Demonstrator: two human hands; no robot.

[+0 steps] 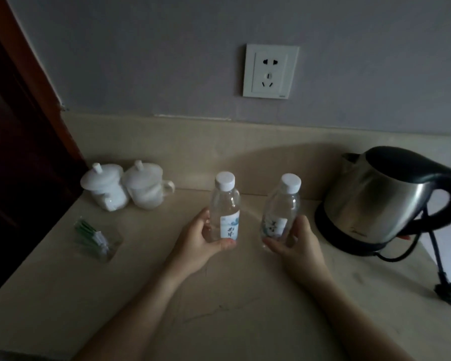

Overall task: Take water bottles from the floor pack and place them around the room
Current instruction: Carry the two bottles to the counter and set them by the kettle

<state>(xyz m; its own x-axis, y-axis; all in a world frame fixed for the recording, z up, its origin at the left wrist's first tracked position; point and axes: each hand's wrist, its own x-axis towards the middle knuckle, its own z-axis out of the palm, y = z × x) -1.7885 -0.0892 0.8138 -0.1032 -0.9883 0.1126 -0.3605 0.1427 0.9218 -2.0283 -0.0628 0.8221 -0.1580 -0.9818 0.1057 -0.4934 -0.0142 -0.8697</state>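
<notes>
Two clear plastic water bottles with white caps stand mid-tabletop (232, 295): the left bottle (225, 208) grasped in the left hand's (199, 242) grip, the right bottle (280, 209) in the right hand's (296, 247), near a steel kettle (375, 201) at right.

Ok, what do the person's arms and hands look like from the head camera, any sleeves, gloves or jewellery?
Both forearms are bare for as far as the view shows them, with no sleeve edge visible. The left hand and right hand wear no gloves. No watch, bracelet or ring is visible, though the dim light could hide small details. No markings or cables show on either arm.
</notes>
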